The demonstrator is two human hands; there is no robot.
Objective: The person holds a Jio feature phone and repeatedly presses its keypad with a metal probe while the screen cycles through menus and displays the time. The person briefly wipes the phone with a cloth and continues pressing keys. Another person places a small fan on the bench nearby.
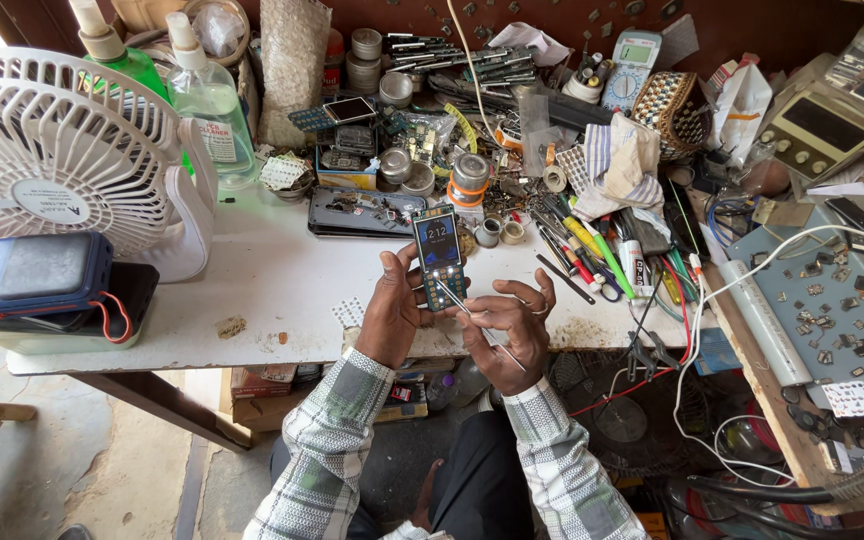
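Observation:
My left hand (390, 310) grips a small keypad phone (439, 256) upright, its screen lit, over the front edge of the white worktable (272, 290). My right hand (514, 325) holds thin metal tweezers (479, 325) whose tip touches the phone's lower keypad. Both sleeves are checked grey and white.
A white fan (72, 150) and a blue power bank (27, 280) stand at the left. Spray bottles (207, 100), phone parts, metal tins and screwdrivers (592, 255) crowd the back. A blue mat (832, 290) with small chips and white cables lies at the right.

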